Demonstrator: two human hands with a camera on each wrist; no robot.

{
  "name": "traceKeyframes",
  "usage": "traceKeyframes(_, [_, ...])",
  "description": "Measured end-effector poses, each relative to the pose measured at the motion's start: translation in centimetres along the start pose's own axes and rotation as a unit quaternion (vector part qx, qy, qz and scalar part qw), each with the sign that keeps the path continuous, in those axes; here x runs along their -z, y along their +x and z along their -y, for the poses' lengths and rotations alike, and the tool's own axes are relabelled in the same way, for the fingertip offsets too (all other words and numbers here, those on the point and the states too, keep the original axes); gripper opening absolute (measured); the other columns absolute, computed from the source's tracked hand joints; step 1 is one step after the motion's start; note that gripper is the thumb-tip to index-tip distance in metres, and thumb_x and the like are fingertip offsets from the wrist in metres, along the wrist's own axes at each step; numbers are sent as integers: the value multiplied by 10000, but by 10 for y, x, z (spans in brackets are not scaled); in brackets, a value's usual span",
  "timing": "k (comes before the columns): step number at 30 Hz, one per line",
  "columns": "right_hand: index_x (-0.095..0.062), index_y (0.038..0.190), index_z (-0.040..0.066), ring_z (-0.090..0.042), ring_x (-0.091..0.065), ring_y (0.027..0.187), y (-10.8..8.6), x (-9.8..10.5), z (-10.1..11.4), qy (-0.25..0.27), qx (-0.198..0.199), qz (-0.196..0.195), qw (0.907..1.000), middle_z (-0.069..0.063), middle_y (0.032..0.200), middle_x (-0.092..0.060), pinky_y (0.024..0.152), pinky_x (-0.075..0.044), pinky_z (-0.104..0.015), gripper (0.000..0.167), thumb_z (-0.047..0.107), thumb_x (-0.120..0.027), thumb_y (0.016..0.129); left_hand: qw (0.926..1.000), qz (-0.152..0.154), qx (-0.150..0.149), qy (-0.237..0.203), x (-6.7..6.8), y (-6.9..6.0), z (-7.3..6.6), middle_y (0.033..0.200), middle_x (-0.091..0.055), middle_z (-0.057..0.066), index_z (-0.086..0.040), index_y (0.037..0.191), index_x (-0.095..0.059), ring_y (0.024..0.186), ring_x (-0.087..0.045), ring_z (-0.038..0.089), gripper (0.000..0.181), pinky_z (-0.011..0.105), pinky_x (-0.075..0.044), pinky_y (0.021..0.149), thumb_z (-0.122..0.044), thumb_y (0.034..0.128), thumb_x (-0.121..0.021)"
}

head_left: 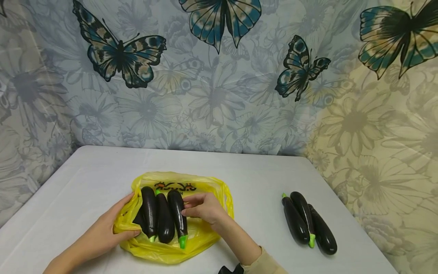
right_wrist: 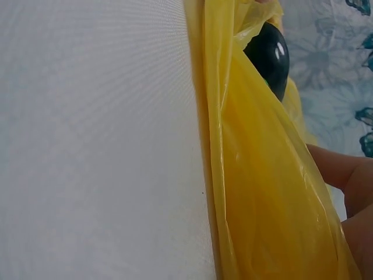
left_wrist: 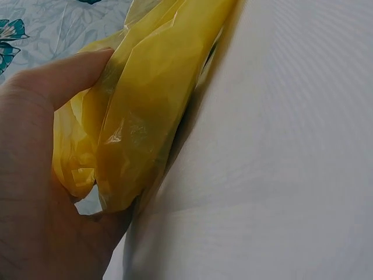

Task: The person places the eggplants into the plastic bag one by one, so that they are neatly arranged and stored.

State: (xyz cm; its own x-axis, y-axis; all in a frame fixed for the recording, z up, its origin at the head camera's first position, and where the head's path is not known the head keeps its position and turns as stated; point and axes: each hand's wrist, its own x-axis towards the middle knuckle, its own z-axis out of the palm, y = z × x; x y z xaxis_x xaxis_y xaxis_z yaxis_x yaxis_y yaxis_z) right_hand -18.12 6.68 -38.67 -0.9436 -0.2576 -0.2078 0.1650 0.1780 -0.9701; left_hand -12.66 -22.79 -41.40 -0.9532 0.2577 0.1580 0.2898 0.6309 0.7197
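A yellow plastic bag (head_left: 202, 243) lies on the table with its mouth spread wide. Three glossy dark eggplants show side by side in it: a left one (head_left: 149, 213), a middle one (head_left: 165, 219) and a right one (head_left: 178, 217) with a green stem end toward me. My left hand (head_left: 102, 232) grips the bag's left edge, thumb at the near side; the left wrist view shows bunched yellow plastic (left_wrist: 145, 111) in its grasp. My right hand (head_left: 205, 209) reaches over the bag's right side and holds the right eggplant's side between thumb and fingers.
Three more eggplants (head_left: 295, 222) lie together on the table's right side. The white tabletop (head_left: 260, 182) meets a butterfly-patterned wall covering (head_left: 219, 106) at the back. Part of a black object (head_left: 230, 270) shows at the bottom edge beside the right sleeve.
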Motion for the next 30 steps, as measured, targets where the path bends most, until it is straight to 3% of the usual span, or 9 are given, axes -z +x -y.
traceKeyframes(11, [-757, 1071, 32, -179, -646, 835, -2, -2, 1, -80, -13, 69, 9999, -86, 883, -708, 797, -563, -317, 342, -83, -796, 751, 9999, -9, 108, 17, 1, -1, 1, 1518, -315, 258, -196, 1580, -196, 1334, -334, 488, 990, 707, -313, 988, -456, 822, -778])
traceKeyframes(30, [-721, 1087, 10, -198, -657, 789, -1, 1, 1, 249, -164, 197, 9994, -135, 915, -689, 758, -581, -345, 357, -92, -787, 751, 10000, 28, -27, -53, 0, 0, 3, 1520, -295, 263, -202, 1580, -186, 1338, -314, 495, 991, 714, -300, 990, -426, 824, -786])
